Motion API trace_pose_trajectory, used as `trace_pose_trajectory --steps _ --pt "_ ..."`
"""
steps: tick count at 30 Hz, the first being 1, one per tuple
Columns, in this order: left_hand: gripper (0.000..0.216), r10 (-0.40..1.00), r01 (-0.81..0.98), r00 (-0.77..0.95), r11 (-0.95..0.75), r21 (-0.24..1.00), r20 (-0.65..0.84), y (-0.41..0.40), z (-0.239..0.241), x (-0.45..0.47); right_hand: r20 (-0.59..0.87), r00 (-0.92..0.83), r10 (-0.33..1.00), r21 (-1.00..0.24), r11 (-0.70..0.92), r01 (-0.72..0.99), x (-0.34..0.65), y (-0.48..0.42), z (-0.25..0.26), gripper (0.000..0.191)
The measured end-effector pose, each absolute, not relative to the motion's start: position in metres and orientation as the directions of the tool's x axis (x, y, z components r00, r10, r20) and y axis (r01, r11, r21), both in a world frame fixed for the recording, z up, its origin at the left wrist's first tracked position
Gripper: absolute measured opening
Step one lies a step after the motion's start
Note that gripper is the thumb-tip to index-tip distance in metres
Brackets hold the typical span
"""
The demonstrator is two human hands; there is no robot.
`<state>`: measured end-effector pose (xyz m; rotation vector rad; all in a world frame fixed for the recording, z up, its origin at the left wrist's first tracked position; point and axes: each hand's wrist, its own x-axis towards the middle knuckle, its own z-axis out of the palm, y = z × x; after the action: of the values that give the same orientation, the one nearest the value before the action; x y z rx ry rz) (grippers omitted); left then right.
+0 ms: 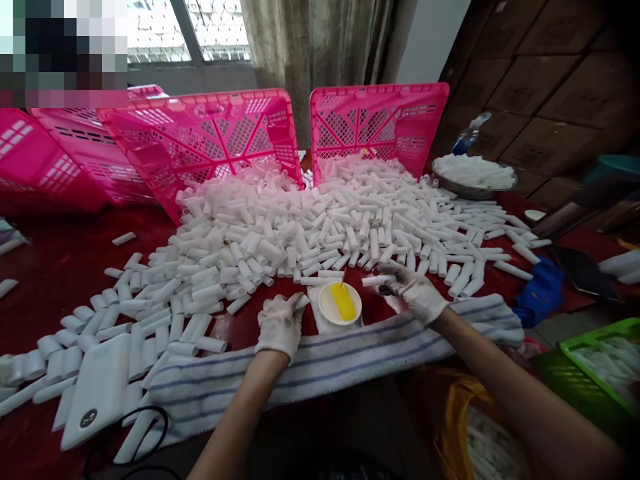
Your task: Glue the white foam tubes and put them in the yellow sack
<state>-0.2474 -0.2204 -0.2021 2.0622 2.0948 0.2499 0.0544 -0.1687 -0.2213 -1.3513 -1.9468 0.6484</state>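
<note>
My left hand [280, 323], in a white glove, is closed left of a small white dish. A short pale end like that of a white tube sticks out at its fingertips; the rest is hidden. In the dish [325, 312] lies a yellow block [343, 301] with a thin pin-like point standing up from it. Under the dish is a white pad [324, 328]. To the right, my gloved right hand [417, 293], its fingertips darkened, has its fingers closed at a white tube [373, 281]. Beyond both hands spreads a big heap of white tubes [300, 227].
Pink crates [380, 90] lie tipped behind the heap. A striped towel [350, 353] runs along the red table's front edge. A white power bank [100, 387] with a black cable lies left. A metal bowl of tubes [473, 175], blue cloth [540, 290] and green crate [580, 347] are right.
</note>
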Motion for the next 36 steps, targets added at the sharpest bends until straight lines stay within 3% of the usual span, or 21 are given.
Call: trace_pose_trajectory --steps 2,3,4,6,10,14,18,23,27,32,36 --pt "0.035 1.0 0.971 0.001 0.002 0.24 -0.013 -0.218 -0.204 -0.242 0.052 -0.191 0.98 -0.937 0.114 0.33 0.044 -0.18 -0.224 0.033" --pt "0.034 1.0 0.971 0.011 -0.008 0.237 -0.012 -0.217 -0.205 -0.241 -0.056 -0.186 0.981 -0.98 -0.019 0.197 0.037 -0.184 -0.225 0.035" --pt "0.033 1.0 0.971 0.018 -0.013 0.237 -0.015 -0.217 -0.206 -0.239 -0.143 -0.186 0.972 -0.986 -0.124 0.112 0.029 -0.186 -0.226 0.039" --pt "0.032 1.0 0.968 0.014 -0.009 0.252 -0.019 -0.216 -0.208 -0.238 -0.193 -0.161 0.968 -0.978 -0.178 0.105 0.014 -0.186 -0.23 0.045" --pt "0.034 0.998 0.907 -0.035 0.013 0.42 0.044 -0.22 -0.212 -0.24 0.091 -0.117 0.989 -0.957 0.12 0.265 0.004 -0.177 -0.243 0.034" --pt "0.032 0.993 0.724 -0.108 0.051 0.688 0.04 -0.223 -0.212 -0.241 0.355 -0.223 0.908 -0.875 0.407 0.263 0.014 -0.178 -0.257 0.021" --pt "0.033 0.995 0.599 -0.1 0.074 0.797 -0.017 -0.222 -0.211 -0.236 0.326 -0.245 0.913 -0.853 0.396 0.34 0.02 -0.185 -0.259 0.026" --pt "0.032 0.997 0.555 -0.046 0.077 0.828 -0.061 -0.221 -0.209 -0.226 0.409 -0.33 0.851 -0.794 0.51 0.331 0.022 -0.189 -0.258 0.02" --pt "0.033 0.994 0.535 -0.051 0.11 0.837 -0.097 -0.223 -0.209 -0.224 0.376 -0.284 0.882 -0.805 0.463 0.37 0.019 -0.194 -0.256 0.029" --pt "0.032 0.995 0.525 -0.044 0.099 0.846 -0.089 -0.224 -0.21 -0.225 0.444 -0.323 0.836 -0.785 0.537 0.309 0.016 -0.2 -0.251 0.015" --pt "0.031 0.995 0.473 -0.04 0.098 0.875 -0.09 -0.226 -0.212 -0.227 0.335 -0.295 0.895 -0.861 0.418 0.291 0.017 -0.202 -0.251 0.027"
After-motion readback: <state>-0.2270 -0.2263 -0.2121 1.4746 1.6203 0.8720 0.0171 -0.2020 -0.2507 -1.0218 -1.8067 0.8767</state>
